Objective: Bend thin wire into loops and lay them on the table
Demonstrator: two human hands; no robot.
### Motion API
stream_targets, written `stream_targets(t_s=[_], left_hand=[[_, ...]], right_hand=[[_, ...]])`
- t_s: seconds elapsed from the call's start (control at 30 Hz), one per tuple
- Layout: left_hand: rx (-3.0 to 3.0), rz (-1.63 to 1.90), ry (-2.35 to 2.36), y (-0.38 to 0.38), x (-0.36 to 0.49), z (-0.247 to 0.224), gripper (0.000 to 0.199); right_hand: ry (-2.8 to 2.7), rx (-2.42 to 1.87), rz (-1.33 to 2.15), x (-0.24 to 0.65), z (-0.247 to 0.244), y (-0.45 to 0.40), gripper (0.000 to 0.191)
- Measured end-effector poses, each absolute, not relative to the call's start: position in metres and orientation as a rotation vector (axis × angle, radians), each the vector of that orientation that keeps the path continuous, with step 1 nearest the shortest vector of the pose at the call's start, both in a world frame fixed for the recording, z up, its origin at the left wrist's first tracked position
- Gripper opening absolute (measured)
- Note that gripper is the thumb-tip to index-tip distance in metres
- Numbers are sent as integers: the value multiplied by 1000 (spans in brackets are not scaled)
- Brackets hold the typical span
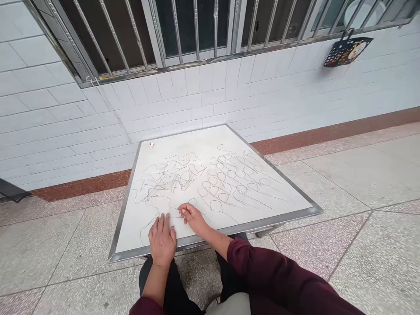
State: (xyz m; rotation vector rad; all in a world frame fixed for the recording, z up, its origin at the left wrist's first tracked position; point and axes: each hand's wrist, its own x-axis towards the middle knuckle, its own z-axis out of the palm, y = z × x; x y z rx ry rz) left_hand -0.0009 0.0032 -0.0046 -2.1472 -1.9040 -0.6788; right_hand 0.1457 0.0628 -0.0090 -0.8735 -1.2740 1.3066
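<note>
Head | left grip (162,240) flat on tabletop (187,140) | right grip (183,212) pinched near looped lines (231,174), hold unclear | dotted bag (347,52), contents hidden

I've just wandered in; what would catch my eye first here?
Probably the thin dark strands on the pale table: a loose tangle on its left half, and many looped ends fanning across its right half. Next, near the front edge, the left hand lies flat and the right hand is half closed beside it. Beyond, a dark dotted bag hangs by the window bars at upper right.
</note>
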Motion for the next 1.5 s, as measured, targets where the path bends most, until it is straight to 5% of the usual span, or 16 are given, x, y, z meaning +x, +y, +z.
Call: stream_targets(t_s=[0.5,1.17,1.5], left_hand=[[-2154,-990,-2053,-6,2,-3,47],[-1710,-2661,-2418,7,-1,16,55],[-1489,-2973,-2245,-17,-1,39,44]], right_hand=[[-1318,-841,1432,156,-5,58,29],[-1891,-925,1045,148,-4,44,20],[-1857,-945,932,147,-11,49,26]])
